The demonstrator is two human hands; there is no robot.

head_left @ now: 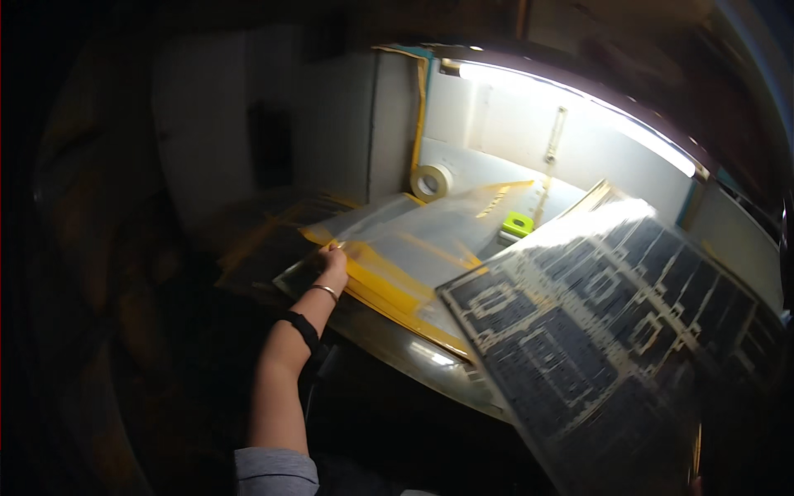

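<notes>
My left hand is closed on the near left corner of a clear plastic sheet with yellow tape along its borders. This sheet rises in a loose fold above the lit table. On the right, a large transparent film sheet with dark rectangular circuit-like patterns is tilted up close to me, its far part glaring under the lamp. Only a sliver of my right hand shows, at the film's lower right edge; most of its fingers are hidden.
A roll of tape stands against the back wall. Behind the sheets sits a bright green and white small object. A fluorescent tube hangs low over the table. Dark, taped sheets lie at the left in shadow.
</notes>
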